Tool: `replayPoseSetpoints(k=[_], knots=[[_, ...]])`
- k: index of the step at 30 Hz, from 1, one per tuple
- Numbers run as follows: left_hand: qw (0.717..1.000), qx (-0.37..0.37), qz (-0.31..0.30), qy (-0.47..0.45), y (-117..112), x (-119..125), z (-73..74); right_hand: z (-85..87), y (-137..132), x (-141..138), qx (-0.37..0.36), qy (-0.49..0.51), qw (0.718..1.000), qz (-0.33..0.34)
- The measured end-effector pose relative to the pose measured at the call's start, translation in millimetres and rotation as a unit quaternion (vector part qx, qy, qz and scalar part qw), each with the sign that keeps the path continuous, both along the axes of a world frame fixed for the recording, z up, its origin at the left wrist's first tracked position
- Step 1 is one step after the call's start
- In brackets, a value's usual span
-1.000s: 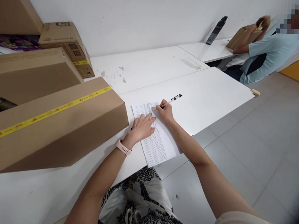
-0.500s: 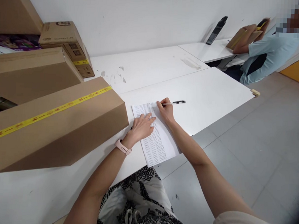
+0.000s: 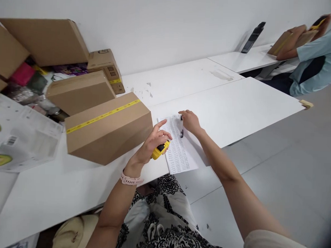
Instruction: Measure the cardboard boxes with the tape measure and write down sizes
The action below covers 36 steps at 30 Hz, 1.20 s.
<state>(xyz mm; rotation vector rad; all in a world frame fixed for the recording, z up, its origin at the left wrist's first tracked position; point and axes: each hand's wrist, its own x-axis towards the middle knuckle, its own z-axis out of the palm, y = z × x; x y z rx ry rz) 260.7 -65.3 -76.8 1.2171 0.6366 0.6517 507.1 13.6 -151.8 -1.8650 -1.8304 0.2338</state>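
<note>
My left hand (image 3: 151,141), with a pink watch strap at its wrist, is closed around a yellow and black tape measure (image 3: 160,149). Its index finger points out over the edge of the printed sheets (image 3: 180,157). These carry columns of small text and lie on the white table, overhanging its front edge. At their top edge is my right hand (image 3: 191,121), fingers bent, with a pen (image 3: 181,128) hanging downward from them over the paper. Left of the sheets stands a closed cardboard box (image 3: 113,132) with yellow printed tape along its top.
More cardboard boxes (image 3: 80,94) and an open box of packaged goods stand at the left. A white bag with avocado pictures (image 3: 30,140) lies nearby. Farther right are a dark bottle (image 3: 253,38) and a co-worker (image 3: 316,61) holding a box. The white table (image 3: 232,108) extends rightward.
My left hand has risen off the paper and now shows a tape measure in its grip. The pen in my right hand has swung from pointing right to pointing down. The view has shifted left.
</note>
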Motion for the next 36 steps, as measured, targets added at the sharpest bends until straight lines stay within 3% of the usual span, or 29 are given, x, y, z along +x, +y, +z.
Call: replayPoseSetpoints(k=[3,5,7,11,15,17,19,24,26,29,33,36], knots=[[0.997,-0.033,0.031,-0.067,-24.1,-20.6,2.8,48.9,-38.4,-23.5,-0.013,0.204,0.974,0.097],[0.994,-0.036,0.065,-0.076,-39.6,-29.5,2.2,77.6,-77.1,-46.0,-0.088,0.318,0.919,0.216],[0.993,-0.027,0.093,-0.064,-55.1,-36.0,0.4,93.8,-117.2,-70.1,-0.144,0.347,0.87,0.318],[0.994,0.018,0.103,-0.014,-84.3,-50.4,-7.7,86.7,-168.7,-109.0,-0.196,0.428,0.822,0.32],[0.992,0.094,0.036,0.078,-107.1,-78.0,-16.3,71.5,-176.8,-127.9,-0.304,0.481,0.762,0.309],[0.982,0.137,-0.003,0.131,-116.2,-99.8,-16.2,76.0,-172.8,-128.5,-0.319,0.488,0.75,0.312],[0.968,0.167,-0.005,0.187,-123.1,-127.9,-11.4,89.3,-164.7,-121.9,-0.293,0.5,0.756,0.303],[0.931,0.173,0.152,0.283,-120.4,-215.1,20.1,134.6,-119.5,-88.2,-0.104,0.536,0.815,0.194],[0.922,0.156,0.204,0.291,-108.9,-247.0,38.1,145.7,-91.6,-80.3,-0.047,0.54,0.824,0.164],[0.916,0.13,0.251,0.286,-82.9,-280.6,64.1,151.2,-47.0,-84.3,-0.018,0.557,0.817,0.146],[0.916,0.102,0.248,0.3,-41.1,-300.3,87.8,148.0,0.8,-108.5,-0.042,0.582,0.806,0.1],[0.921,0.063,0.227,0.31,-12.8,-303.9,99.8,144.6,20.9,-124.2,-0.073,0.607,0.788,0.075]])
